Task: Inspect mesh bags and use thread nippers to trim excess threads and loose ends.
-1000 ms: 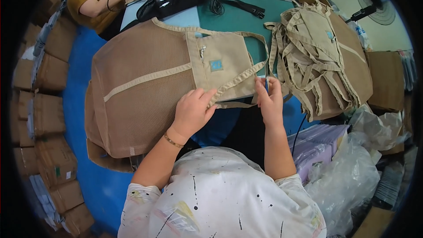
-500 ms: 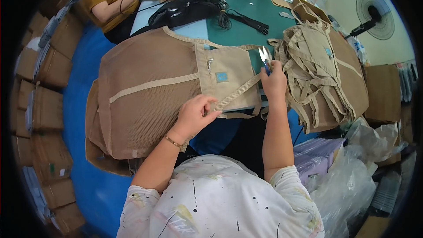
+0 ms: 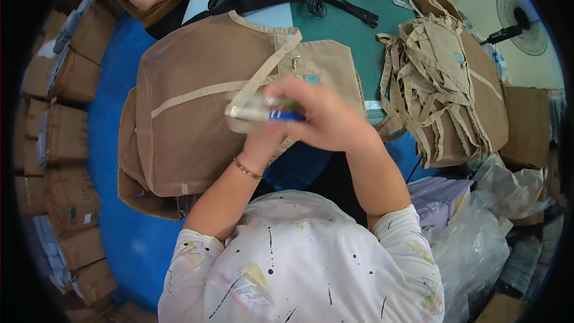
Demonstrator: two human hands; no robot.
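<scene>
The right hand [image 3: 326, 116] has its fingers curled around a small blue and green thing [image 3: 284, 110], too blurred to identify. The left hand [image 3: 266, 137] sits mostly hidden beneath the right; its fingers seem to pinch the end of a tan strap [image 3: 263, 78], though the blur makes that grip uncertain. The strap rises off one tan mesh vest [image 3: 197, 113] spread on the green counter [image 3: 341, 30], which bears a small blue square label [image 3: 311, 78]. To the right lies a pile of similar vests [image 3: 448, 90], number unclear. Brown cartons [image 3: 60, 131] line the left edge, partly cut off.
</scene>
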